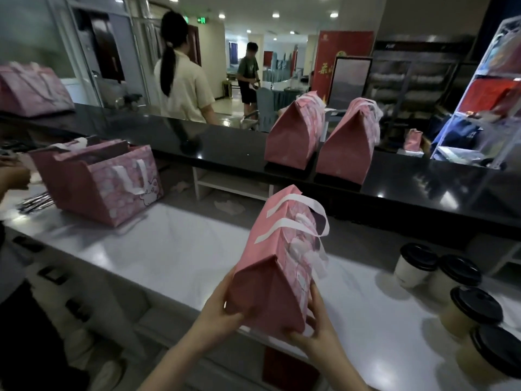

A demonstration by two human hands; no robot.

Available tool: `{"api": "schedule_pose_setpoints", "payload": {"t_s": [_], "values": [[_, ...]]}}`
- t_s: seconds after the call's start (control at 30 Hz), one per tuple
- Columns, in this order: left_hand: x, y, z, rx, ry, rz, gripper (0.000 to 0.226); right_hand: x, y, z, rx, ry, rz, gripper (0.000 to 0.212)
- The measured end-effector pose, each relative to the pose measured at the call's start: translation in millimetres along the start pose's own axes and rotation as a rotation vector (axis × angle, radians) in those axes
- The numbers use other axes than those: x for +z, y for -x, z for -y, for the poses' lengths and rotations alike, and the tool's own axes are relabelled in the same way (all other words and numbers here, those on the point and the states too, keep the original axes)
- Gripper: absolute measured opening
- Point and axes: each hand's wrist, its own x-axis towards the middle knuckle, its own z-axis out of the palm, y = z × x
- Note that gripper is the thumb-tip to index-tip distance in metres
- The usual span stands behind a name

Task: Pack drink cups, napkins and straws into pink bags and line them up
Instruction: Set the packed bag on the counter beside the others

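1. A long white bench (174, 258) runs across the view. Behind it stands a higher black bench (225, 148) with a glossy top.
2. Two closed pink bags stand side by side on the black bench, the left one (293, 134) just beside the right one (348, 145). Another pink bag (31, 91) sits at its far left end.
3. On the white bench at the left stand open pink bags (98, 182) with white handles, pressed close together.
4. At the right end of the white bench is a cluster of paper cups with black lids: two farther back (414, 263) (456, 273) and two nearer (470, 311) (490, 359).
5. A clear shelf rack (485, 88) rises at the far right. Beyond the benches is a lit hall with a red banner (344, 52) and two people, one with a ponytail (180, 80) and one farther off (249, 71).
6. The task's pink bag (276, 266) is held over the near edge of the white bench. It is tilted, its base toward the person and its white handles pointing away.
7. The left grip (217, 309) clasps the bag's lower left corner, thumb on the end panel and fingers round the side.
8. The right grip (315, 331) clasps the lower right edge, fingers curled up the printed side.
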Motion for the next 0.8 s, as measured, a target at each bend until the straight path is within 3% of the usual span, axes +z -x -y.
{"api": "schedule_pose_setpoints", "payload": {"t_s": [0.33, 0.8], "values": [[-53, -4, -40, 0.077, -0.044, -0.182, 0.077, 46, -32, 60, -0.176, -0.013, 0.077, 0.105], [-177, -161, -43, 0.215, 0.067, -0.095, 0.076, 131, -189, 125, -0.271, 0.011, -0.037, 0.103]]}}
